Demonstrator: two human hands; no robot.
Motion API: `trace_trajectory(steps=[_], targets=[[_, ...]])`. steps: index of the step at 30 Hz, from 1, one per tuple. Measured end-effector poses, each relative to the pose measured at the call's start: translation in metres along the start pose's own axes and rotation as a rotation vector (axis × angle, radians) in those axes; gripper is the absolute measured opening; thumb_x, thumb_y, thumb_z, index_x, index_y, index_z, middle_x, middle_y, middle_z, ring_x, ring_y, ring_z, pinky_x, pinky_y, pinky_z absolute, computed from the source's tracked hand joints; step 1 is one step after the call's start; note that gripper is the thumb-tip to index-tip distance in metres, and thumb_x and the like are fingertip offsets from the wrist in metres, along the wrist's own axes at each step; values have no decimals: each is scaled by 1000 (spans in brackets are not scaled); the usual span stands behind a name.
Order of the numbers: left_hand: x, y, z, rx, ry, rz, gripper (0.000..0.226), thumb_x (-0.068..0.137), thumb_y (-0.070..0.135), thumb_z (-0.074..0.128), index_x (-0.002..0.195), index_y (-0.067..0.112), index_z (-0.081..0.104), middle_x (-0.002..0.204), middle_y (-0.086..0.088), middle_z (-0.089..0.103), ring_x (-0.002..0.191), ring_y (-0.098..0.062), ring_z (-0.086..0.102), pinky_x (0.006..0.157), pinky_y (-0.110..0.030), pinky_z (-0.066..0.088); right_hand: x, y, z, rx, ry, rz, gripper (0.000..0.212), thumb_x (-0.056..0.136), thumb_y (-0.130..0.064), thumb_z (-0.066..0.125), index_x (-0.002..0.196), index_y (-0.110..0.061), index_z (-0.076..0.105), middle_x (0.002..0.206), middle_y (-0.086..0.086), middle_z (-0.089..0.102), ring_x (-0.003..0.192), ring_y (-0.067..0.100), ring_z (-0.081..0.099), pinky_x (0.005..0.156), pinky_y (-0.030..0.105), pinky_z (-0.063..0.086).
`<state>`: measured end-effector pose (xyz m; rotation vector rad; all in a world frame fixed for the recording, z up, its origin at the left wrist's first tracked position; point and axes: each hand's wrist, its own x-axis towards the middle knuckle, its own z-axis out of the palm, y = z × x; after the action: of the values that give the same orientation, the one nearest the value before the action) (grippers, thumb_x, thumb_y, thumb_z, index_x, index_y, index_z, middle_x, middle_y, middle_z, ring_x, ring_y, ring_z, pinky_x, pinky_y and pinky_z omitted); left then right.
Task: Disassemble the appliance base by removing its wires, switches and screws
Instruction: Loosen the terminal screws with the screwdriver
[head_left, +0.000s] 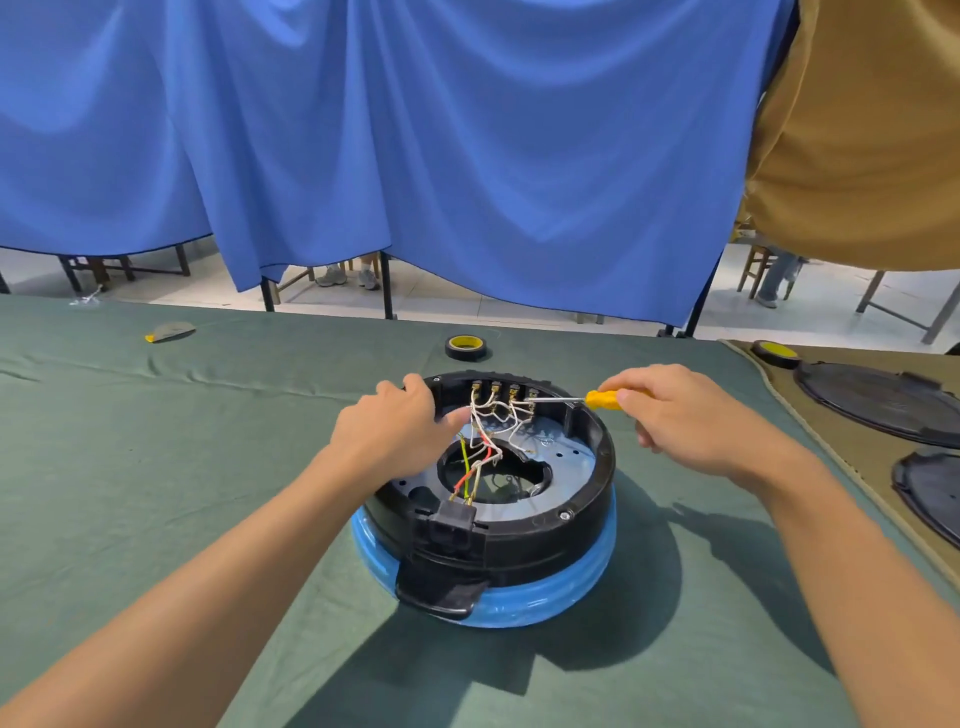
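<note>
A round black appliance base (550, 540) with a blue lower ring lies upside down on the green cloth. Inside it run white, red and yellow-green wires (485, 441), leading to a row of switches (504, 389) at the far rim and a black socket block (452, 525) at the near rim. My left hand (395, 431) grips the base's far left rim, thumb inside by the wires. My right hand (685, 415) holds a yellow-handled screwdriver (602, 400); its metal tip reaches the rightmost switch. A screw (565, 515) sits in the near right rim.
A black tape roll with a yellow core (465, 347) lies just beyond the base. Another roll (776, 353) and two black round covers (878, 402) lie on a brown cloth at right. A small grey-yellow scrap (169, 331) is far left. Blue curtain hangs behind the table.
</note>
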<state>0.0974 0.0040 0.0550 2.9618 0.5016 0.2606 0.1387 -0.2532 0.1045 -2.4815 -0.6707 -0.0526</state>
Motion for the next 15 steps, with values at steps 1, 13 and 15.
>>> trace_trajectory(steps=[1,13,15], targets=[[2,-2,-1,-21,-14,10,59,91,70,33,105,13,42,119,-16,54,108,-40,54,74,-39,36,-1,2,-2,-7,-8,3,28,99,-18,40,104,-23,68,59,-7,57,55,6,52,58,29,40],[18,-12,-12,-134,-61,227,35,104,38,32,130,22,48,125,-9,60,112,-33,53,92,-45,45,-8,-6,-9,-114,-115,-1,11,86,-40,61,85,-29,60,69,-10,65,62,4,60,56,26,44],[18,-10,-13,-129,-68,215,35,104,37,31,128,20,51,126,-8,59,113,-32,52,92,-43,44,-8,-10,-4,-129,-111,1,12,85,-39,61,86,-29,55,87,-6,61,78,11,59,66,33,50]])
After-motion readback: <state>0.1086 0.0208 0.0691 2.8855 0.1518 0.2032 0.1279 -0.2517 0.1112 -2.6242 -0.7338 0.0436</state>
